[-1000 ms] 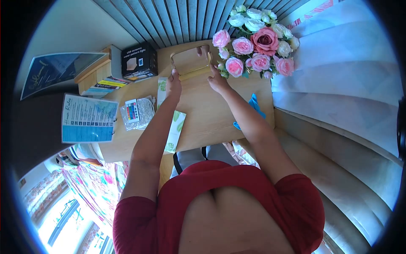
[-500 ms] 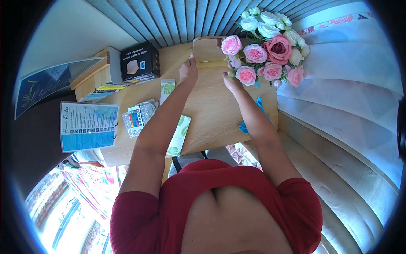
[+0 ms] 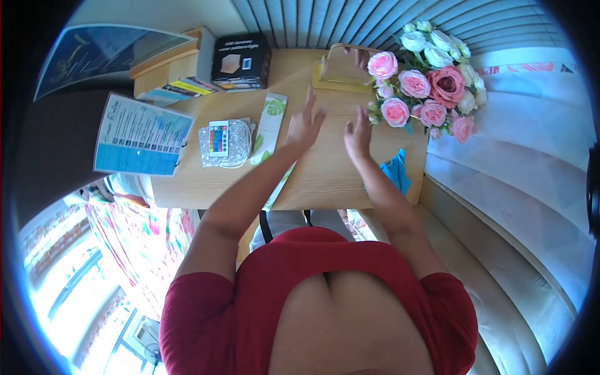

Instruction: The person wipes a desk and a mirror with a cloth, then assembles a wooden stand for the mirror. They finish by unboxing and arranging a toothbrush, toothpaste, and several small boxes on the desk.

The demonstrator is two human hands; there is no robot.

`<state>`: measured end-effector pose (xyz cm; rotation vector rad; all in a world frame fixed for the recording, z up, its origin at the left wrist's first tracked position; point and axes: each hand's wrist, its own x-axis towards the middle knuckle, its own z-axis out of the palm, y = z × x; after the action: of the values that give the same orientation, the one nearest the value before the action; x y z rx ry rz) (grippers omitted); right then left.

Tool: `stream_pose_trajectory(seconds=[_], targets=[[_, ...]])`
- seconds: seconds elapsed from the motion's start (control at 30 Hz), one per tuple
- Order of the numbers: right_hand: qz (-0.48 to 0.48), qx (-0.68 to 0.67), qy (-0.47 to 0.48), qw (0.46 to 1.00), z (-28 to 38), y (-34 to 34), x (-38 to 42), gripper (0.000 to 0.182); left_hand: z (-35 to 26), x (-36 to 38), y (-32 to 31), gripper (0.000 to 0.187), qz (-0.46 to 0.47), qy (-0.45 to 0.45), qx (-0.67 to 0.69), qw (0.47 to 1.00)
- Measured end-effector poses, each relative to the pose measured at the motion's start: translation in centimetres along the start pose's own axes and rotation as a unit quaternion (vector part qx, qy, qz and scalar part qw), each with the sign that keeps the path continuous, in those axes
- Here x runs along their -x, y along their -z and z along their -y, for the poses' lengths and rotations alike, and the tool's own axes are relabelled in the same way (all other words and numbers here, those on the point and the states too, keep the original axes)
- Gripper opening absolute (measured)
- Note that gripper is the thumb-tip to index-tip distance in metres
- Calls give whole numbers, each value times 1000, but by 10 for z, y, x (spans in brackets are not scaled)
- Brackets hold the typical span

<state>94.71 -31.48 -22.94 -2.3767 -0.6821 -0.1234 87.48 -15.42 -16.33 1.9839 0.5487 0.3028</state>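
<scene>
A small mirror (image 3: 344, 59) with a gold base (image 3: 337, 82) stands at the back of the wooden table, beside the artificial-looking flowers. My left hand (image 3: 304, 124) is held over the table in front of it, fingers apart and holding nothing. To its right, my right hand (image 3: 357, 136) is also open, with its thumb and fingers spread near the pink roses (image 3: 395, 112). Neither hand touches the mirror. A reflection of a hand shows in its glass.
Left of my arms lie a remote control (image 3: 219, 139) on a bubble-wrapped item and a leaf-print strip (image 3: 269, 128). Behind them are a black box (image 3: 241, 62) and a laminated House Rules sheet (image 3: 144, 134). A blue cloth (image 3: 396, 170) lies at right.
Both hands have let go of the mirror and drawn back towards me. The mirror now stands on the table by itself. The whole view has shifted, as the camera turned.
</scene>
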Motion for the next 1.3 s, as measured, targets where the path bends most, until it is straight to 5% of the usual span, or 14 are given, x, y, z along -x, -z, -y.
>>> stream_pose_trajectory(seconds=[0.07, 0.13, 0.17, 0.2, 0.27, 0.3, 0.43, 0.53, 0.6, 0.83, 1.03, 1.3], targets=[[61, -37, 88, 993, 35, -8, 15, 55, -16, 66, 43, 58, 56, 66, 54, 995], [140, -85, 157, 974, 82, -17, 15, 58, 13, 137, 67, 50, 8, 94, 13, 995], [180, -113, 170, 962, 113, -16, 7, 58, 20, 168, 80, 20, -56, 188, 4, 981], [216, -92, 195, 952, 134, -25, 2, 58, 32, 189, 93, 13, -102, 213, -11, 972], [249, -68, 221, 941, 159, -47, -3, 58, 57, 211, 117, 55, -159, 299, -32, 940], [258, -33, 236, 936, 164, -58, -3, 58, 86, 219, 125, 81, -178, 275, -37, 944], [287, 40, 260, 921, 139, -68, -3, 60, 121, 180, 146, 86, -228, 202, -45, 951], [284, 51, 266, 920, 106, -45, -7, 58, 130, 152, 157, 75, -167, 255, 56, 951], [274, 88, 247, 925, 88, -33, -14, 56, 137, 142, 159, 70, -134, 220, -197, 946], [302, 110, 222, 920, 70, 17, 7, 52, 140, 132, 143, 68, -157, 172, -194, 953], [202, 100, 282, 933, 90, -14, -37, 42, 122, 109, 119, 63, -115, 195, -161, 961], [259, 267, 203, 906, 101, -48, -77, 45, 109, 84, 117, 49, -88, 188, -119, 971]])
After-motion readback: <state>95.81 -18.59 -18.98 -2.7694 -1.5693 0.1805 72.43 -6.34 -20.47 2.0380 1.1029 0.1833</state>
